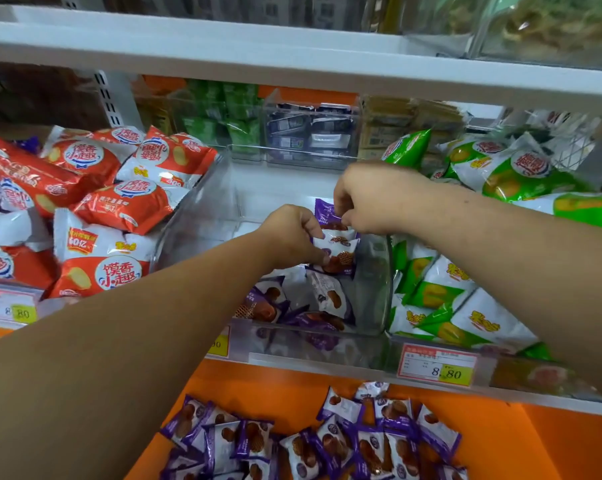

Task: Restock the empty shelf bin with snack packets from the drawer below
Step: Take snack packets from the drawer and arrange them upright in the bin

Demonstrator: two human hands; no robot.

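Observation:
A clear plastic shelf bin (202, 216) sits in the middle of the shelf, its back half bare. Several purple-and-white snack packets (323, 299) lie at its front. Both hands reach inside the bin. My left hand (289, 233) pinches a white-and-purple packet (341, 252) near the bin's right wall. Just above it, my right hand (372, 199) pinches another purple packet (325, 211). Below the shelf, the orange drawer (285, 386) holds several more purple packets (330, 441).
Red-and-white snack bags (119, 202) fill the bin to the left, green-and-white bags (465, 289) the bin to the right. Clear bins of green, dark and tan packets stand behind. Price tags (439, 365) line the shelf's front edge. A white shelf board (292, 60) hangs overhead.

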